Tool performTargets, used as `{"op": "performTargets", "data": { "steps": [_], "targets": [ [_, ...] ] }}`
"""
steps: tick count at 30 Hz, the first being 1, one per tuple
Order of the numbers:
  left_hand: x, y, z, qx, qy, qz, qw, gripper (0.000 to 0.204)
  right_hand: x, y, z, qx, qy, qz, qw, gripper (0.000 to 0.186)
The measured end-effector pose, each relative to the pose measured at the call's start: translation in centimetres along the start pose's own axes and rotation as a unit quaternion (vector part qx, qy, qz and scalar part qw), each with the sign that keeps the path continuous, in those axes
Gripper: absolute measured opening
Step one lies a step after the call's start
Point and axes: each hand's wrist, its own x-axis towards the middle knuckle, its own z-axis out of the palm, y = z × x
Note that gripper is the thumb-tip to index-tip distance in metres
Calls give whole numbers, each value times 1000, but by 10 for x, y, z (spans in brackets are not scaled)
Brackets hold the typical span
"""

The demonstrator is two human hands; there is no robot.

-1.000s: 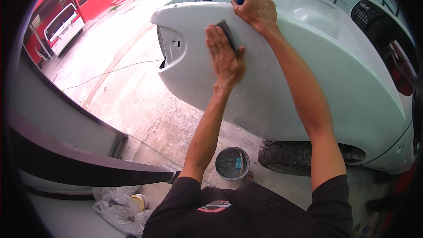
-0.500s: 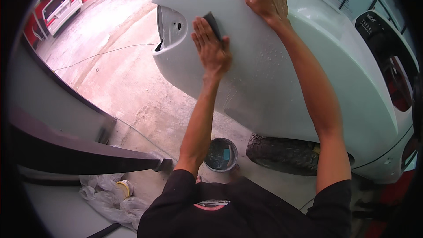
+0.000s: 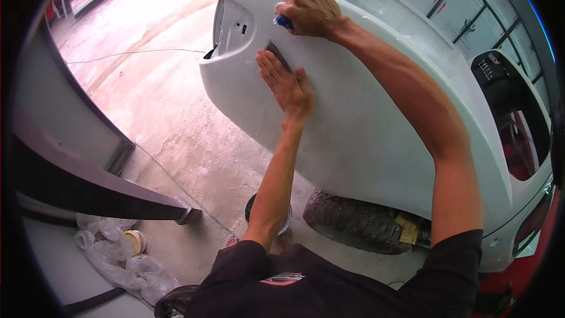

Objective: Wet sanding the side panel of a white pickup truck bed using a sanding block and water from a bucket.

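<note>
The white side panel of a pickup bed [image 3: 365, 123] fills the middle, its surface wet in places. Flat against it lies my left hand [image 3: 286, 89], fingers together, pressing a dark sheet that looks like sandpaper [image 3: 279, 55]; most of the sheet is under the palm. Higher up and slightly to the right, my right hand [image 3: 313, 12] is closed round a wet, dark blue wad [image 3: 283, 22], held at the panel just below its top edge. Whether the wad is cloth or sponge I cannot tell. To the left of both hands is the empty lamp recess [image 3: 237, 28].
Below the panel is a tyre [image 3: 347, 221]. My left forearm partly covers a dark bucket [image 3: 250, 207] by my feet. A dark beam [image 3: 112, 191] juts in from the left, above crumpled clear plastic [image 3: 150, 277]. A thin cable [image 3: 176, 178] crosses the concrete floor.
My right hand has moved left from the panel's top edge, bringing the blue wad nearer my left hand. My left hand has slid lower with the sheet. The view has shifted a little.
</note>
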Motion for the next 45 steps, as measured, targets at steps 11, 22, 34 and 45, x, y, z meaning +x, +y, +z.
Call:
{"op": "performTargets", "data": {
  "steps": [11,22,34,45],
  "targets": [
    [-47,39,9,6,-68,80,994,77,-5,13,1,4,9,-17,1000,15],
    [-74,28,5,-7,-106,121,987,78,-149,91,-71,88,4,335,938,36],
    [-38,7,4,21,-62,65,996,73,-144,89,-78,182,-81,472,859,46],
    [-24,-23,-9,21,-18,107,994,54,-139,81,-70,169,-52,470,865,49]
  ]
}}
